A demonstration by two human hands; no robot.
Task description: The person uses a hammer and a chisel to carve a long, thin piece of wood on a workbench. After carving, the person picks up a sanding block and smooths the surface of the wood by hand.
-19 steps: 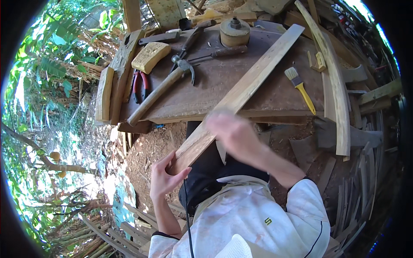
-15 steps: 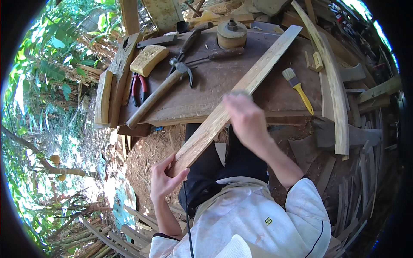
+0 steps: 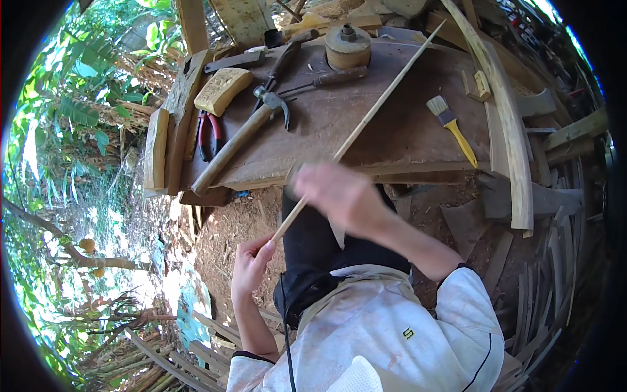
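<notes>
A long pale wooden board [image 3: 375, 111] is turned with its narrow edge up, slanting from my lap across the front of the workbench to the far right. My left hand [image 3: 249, 264] grips its near end, thumb on top. Blurred by motion, my right hand [image 3: 336, 196] is over the board's lower part with the fingers curled. A small greyish flat piece [image 3: 294, 172] shows at its fingertips; its kind is unclear.
On the bench [image 3: 313, 147] lie a claw hammer [image 3: 245, 134], red-handled pliers [image 3: 209, 136], a wood block [image 3: 223, 90], a round wooden piece with a metal bolt [image 3: 347, 46] and a yellow-handled brush [image 3: 452, 130]. A curved wooden strip [image 3: 513, 130] stands along the right.
The board has rolled from its broad face onto its narrow edge. My right hand has moved left and toward me along it. My left hand still holds the near end.
</notes>
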